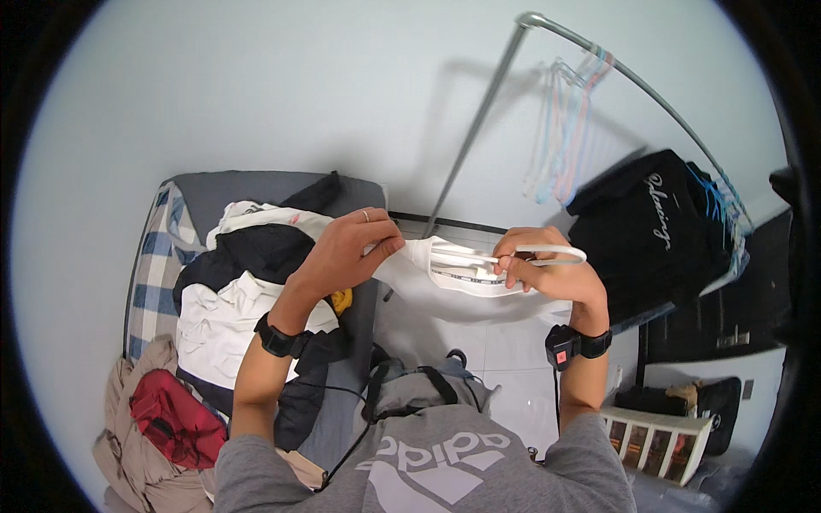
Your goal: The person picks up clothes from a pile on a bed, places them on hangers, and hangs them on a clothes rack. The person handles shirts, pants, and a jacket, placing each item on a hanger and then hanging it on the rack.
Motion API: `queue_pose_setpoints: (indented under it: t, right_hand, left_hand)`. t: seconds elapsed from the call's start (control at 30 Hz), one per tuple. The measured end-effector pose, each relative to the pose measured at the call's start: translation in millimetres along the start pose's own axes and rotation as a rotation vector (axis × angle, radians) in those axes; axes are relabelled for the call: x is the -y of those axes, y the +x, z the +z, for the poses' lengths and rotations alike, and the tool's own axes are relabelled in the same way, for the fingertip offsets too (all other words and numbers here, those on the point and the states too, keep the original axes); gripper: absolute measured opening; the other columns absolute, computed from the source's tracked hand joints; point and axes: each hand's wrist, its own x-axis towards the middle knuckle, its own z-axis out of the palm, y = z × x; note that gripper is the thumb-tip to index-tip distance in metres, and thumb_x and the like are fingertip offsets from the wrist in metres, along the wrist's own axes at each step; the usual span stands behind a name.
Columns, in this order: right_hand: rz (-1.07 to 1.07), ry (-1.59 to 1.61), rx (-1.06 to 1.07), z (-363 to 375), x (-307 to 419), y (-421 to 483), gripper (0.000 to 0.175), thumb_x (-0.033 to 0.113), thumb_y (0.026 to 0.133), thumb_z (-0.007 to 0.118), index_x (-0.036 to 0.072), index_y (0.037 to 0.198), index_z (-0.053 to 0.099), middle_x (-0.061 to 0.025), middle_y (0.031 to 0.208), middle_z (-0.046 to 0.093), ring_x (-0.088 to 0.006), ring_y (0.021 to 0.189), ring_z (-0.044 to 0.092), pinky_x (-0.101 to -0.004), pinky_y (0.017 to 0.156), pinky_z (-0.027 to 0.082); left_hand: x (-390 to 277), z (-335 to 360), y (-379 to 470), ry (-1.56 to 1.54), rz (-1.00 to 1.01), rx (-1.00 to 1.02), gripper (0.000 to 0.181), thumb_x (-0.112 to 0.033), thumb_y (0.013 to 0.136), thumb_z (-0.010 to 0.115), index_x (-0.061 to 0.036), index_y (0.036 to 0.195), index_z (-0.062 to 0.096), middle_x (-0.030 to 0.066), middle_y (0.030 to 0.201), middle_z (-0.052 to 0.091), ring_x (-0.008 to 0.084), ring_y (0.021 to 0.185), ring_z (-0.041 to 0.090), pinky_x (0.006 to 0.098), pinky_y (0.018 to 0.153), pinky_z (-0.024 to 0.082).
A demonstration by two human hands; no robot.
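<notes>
A white garment [442, 301], apparently a shirt, hangs in the air before me with its round neckline [474, 294] facing up. My left hand [349, 250] pinches the cloth at the shoulder beside the neckline, thumb against forefinger. In my right hand [545, 263] is a white clothes hanger [577, 254]. Its curved hook sticks out to the right past my fingers, and a thin white bar runs inside the neck opening. The right fingers also lie at the collar's edge; whether they grip cloth too is unclear. The hanger's far end is hidden inside the garment.
On the left, a bed [359, 192] carries white clothes [218, 333], black clothes [256, 256] and a red garment [173, 417]. A metal clothes rack [494, 96] rises ahead, holding pastel hangers [564, 141] and black garments [648, 231]. A white slatted box [654, 442] stands lower right.
</notes>
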Motion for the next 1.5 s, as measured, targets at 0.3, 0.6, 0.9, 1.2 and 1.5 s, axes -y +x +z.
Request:
queue_pose_setpoints:
  t: [0.3, 0.6, 0.9, 1.2, 1.5]
  right_hand:
    - [0.179, 0.028, -0.215, -69.1, -76.3, -126.3, 0.014, 0.014, 0.092, 0.064, 0.003, 0.089, 0.073, 0.0001, 0.074, 0.067, -0.0062, 0.052, 0.053, -0.0233, 0.049, 0.042]
    - [0.060, -0.164, -0.422, -121.8, -158.5, -242.2, 0.014, 0.015, 0.087, 0.067, 0.003, 0.084, 0.075, -0.0067, 0.075, 0.070, -0.0149, 0.058, 0.058, -0.0298, 0.059, 0.047]
    - [0.035, -0.353, -0.912, -176.9, -200.7, -357.8, 0.030, 0.027, 0.092, 0.070, 0.000, 0.104, 0.074, -0.0160, 0.095, 0.073, -0.0288, 0.085, 0.070, -0.0349, 0.073, 0.053]
    - [0.184, -0.327, -1.250, -179.8, -248.3, -410.8, 0.021, 0.017, 0.095, 0.066, -0.002, 0.101, 0.072, -0.0148, 0.087, 0.070, -0.0229, 0.070, 0.065, -0.0316, 0.064, 0.049]
    - [0.286, 0.035, -1.298, -240.5, -265.2, -394.6, 0.020, 0.017, 0.093, 0.069, -0.003, 0.094, 0.070, 0.0013, 0.072, 0.065, -0.0072, 0.067, 0.054, -0.0260, 0.062, 0.043]
  left_hand:
    - [-44.3, 112.8, 61.0, 0.049, 0.013, 0.212, 0.014, -0.015, 0.092, 0.068, -0.0033, 0.097, 0.063, 0.0129, 0.089, 0.062, 0.0348, 0.082, 0.060, 0.0427, 0.072, 0.048]
    - [-122.7, 276.2, 133.8, 0.014, 0.265, 0.353, 0.018, -0.021, 0.089, 0.072, -0.0067, 0.099, 0.068, 0.0096, 0.090, 0.069, 0.0322, 0.085, 0.065, 0.0409, 0.074, 0.052]
    - [-154.3, 347.8, 214.9, -0.079, 0.234, -0.006, 0.013, -0.007, 0.077, 0.080, -0.0071, 0.089, 0.075, 0.0079, 0.084, 0.072, 0.0282, 0.075, 0.067, 0.0362, 0.065, 0.052]
    - [-158.2, 394.7, 282.9, -0.134, 0.233, 0.020, 0.014, 0.001, 0.079, 0.079, -0.0031, 0.091, 0.073, 0.0095, 0.086, 0.072, 0.0211, 0.076, 0.064, 0.0326, 0.071, 0.051]
    - [-142.5, 421.8, 397.5, -0.209, 0.251, 0.194, 0.019, -0.009, 0.081, 0.081, -0.0020, 0.096, 0.072, 0.0076, 0.088, 0.071, 0.0183, 0.085, 0.063, 0.0314, 0.080, 0.050]
